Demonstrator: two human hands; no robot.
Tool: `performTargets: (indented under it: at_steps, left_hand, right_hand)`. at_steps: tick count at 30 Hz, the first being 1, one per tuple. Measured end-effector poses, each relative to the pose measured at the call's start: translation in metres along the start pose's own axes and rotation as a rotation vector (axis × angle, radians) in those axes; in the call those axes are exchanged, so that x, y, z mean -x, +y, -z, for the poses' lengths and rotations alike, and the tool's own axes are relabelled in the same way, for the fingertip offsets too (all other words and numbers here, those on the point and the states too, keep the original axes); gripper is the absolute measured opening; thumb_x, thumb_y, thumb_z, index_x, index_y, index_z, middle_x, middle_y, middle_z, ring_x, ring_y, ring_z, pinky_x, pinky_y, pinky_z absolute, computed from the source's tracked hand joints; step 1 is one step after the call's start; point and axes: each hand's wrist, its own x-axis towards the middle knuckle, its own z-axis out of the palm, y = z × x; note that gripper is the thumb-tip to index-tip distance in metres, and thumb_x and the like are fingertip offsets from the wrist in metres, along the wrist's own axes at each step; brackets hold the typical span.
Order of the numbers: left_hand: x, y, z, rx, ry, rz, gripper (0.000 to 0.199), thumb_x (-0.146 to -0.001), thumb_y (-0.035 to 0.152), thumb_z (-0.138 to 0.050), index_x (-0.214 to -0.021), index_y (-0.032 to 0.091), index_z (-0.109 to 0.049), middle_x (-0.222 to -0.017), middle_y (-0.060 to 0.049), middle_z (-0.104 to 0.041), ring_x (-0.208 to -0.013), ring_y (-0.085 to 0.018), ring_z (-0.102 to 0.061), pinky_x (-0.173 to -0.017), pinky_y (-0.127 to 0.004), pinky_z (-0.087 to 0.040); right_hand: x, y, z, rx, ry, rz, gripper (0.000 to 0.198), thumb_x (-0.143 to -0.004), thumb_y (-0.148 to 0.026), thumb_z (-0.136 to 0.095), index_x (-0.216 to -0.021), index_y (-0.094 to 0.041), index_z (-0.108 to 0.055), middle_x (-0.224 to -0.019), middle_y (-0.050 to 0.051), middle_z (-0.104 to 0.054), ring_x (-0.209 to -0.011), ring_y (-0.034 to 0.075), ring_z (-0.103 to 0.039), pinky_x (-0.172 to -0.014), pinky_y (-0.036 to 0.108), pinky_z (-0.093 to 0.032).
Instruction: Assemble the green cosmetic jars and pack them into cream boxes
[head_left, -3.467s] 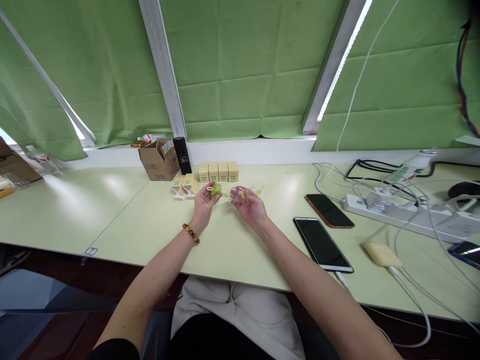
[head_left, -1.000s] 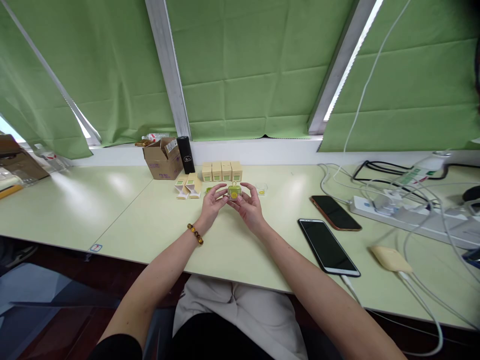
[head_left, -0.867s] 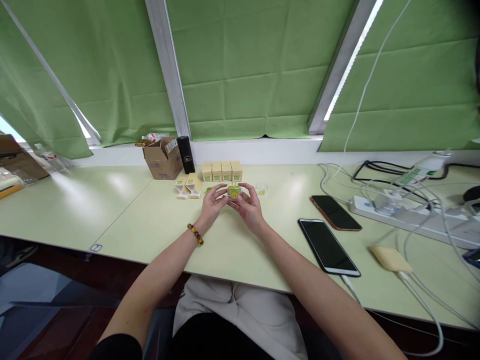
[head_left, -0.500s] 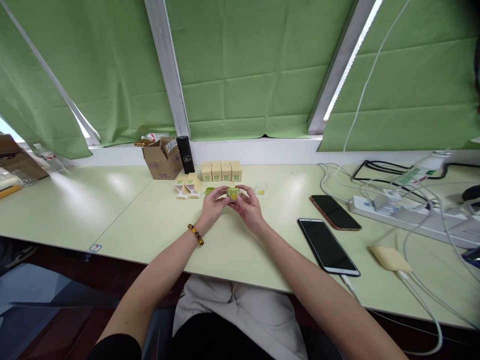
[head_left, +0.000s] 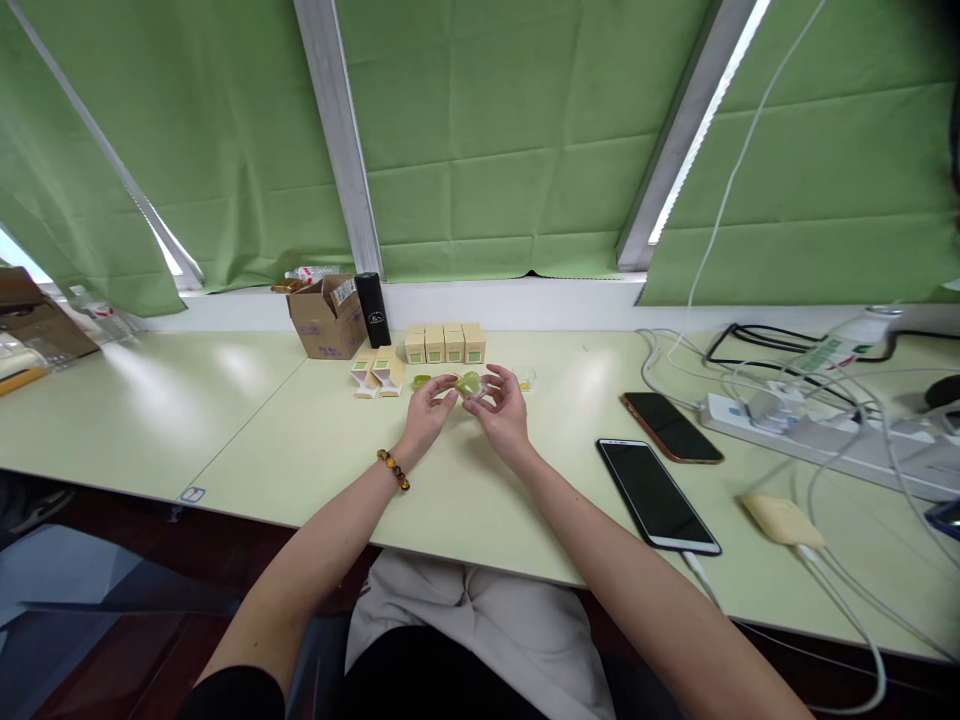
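Between my hands is a small see-through container with green in it (head_left: 470, 385), held above the table and tilted. My left hand (head_left: 427, 415) touches its left side with thumb and fingertips. My right hand (head_left: 504, 412) grips its right side, thumb in front and fingers curled behind. Just left of it, partly behind my left fingers, lies a green piece (head_left: 421, 382). Behind my right fingers sits a clear piece with a yellow spot (head_left: 527, 380), partly hidden. Two opened cream boxes (head_left: 376, 372) and a row of several closed cream boxes (head_left: 445, 344) stand beyond.
A cardboard box (head_left: 327, 318) and a black cylinder (head_left: 373, 310) stand at the back. On the right lie two phones, one white-edged (head_left: 658, 495) and one dark (head_left: 671, 427), a yellow case (head_left: 780, 519) on a cable, and a power strip (head_left: 817, 445) with tangled cords.
The container has turned in my fingers: its upright front with a yellow round mark faced me before, and now it is tilted. My right fingers have lifted and spread slightly.
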Motion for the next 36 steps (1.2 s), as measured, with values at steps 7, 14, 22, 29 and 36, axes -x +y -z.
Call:
performTargets:
  at_steps: [7,14,22,29,36]
  left_hand:
    - [0.002,0.007,0.002,0.39,-0.17,0.098,0.059,-0.075,0.045,-0.093,-0.117,0.02,-0.06,-0.126,-0.013,-0.071,-0.117,-0.026,-0.07,-0.094,-0.039,-0.059]
    - [0.0,0.016,0.01,0.488,-0.196,0.121,0.073,-0.074,0.044,-0.092,-0.132,0.024,-0.052,-0.149,-0.018,-0.061,-0.131,-0.03,-0.065,-0.113,-0.052,-0.05]
    - [-0.004,-0.002,0.003,0.206,0.018,0.095,0.071,-0.063,0.033,-0.097,-0.119,0.022,-0.056,-0.105,-0.004,-0.064,-0.103,-0.019,-0.066,-0.096,-0.038,-0.056]
    - [-0.002,0.001,-0.002,0.066,0.051,0.082,0.061,-0.072,0.042,-0.091,-0.116,0.021,-0.055,-0.101,-0.004,-0.06,-0.092,-0.016,-0.06,-0.076,-0.029,-0.055]
    - [-0.008,-0.004,0.008,0.086,0.141,0.138,0.033,-0.091,0.047,-0.07,-0.108,0.022,-0.058,-0.094,-0.004,-0.066,-0.077,-0.015,-0.059,-0.071,-0.03,-0.053]
  right_hand:
    - [0.009,-0.008,0.0,0.477,-0.084,0.491,0.065,-0.086,-0.023,-0.069,-0.147,-0.029,-0.046,-0.136,0.014,-0.05,-0.129,0.033,-0.053,-0.11,0.06,-0.052]
    - [0.008,-0.014,0.002,0.471,-0.097,0.385,0.081,-0.081,-0.022,-0.072,-0.154,-0.031,-0.037,-0.136,0.013,-0.049,-0.125,0.034,-0.052,-0.111,0.061,-0.05]
    - [0.008,-0.007,0.0,0.496,-0.189,0.41,0.057,-0.082,-0.025,-0.074,-0.134,-0.027,-0.051,-0.13,0.014,-0.055,-0.119,0.034,-0.056,-0.1,0.056,-0.054]
    - [0.008,0.002,-0.001,0.241,-0.192,0.121,0.054,-0.086,-0.036,-0.074,-0.134,-0.029,-0.049,-0.133,0.011,-0.059,-0.111,0.027,-0.066,-0.105,0.05,-0.053]
    - [-0.003,0.006,0.007,-0.002,-0.168,-0.124,0.055,-0.076,-0.043,-0.083,-0.119,-0.03,-0.053,-0.122,0.007,-0.068,-0.111,0.025,-0.068,-0.1,0.045,-0.055]
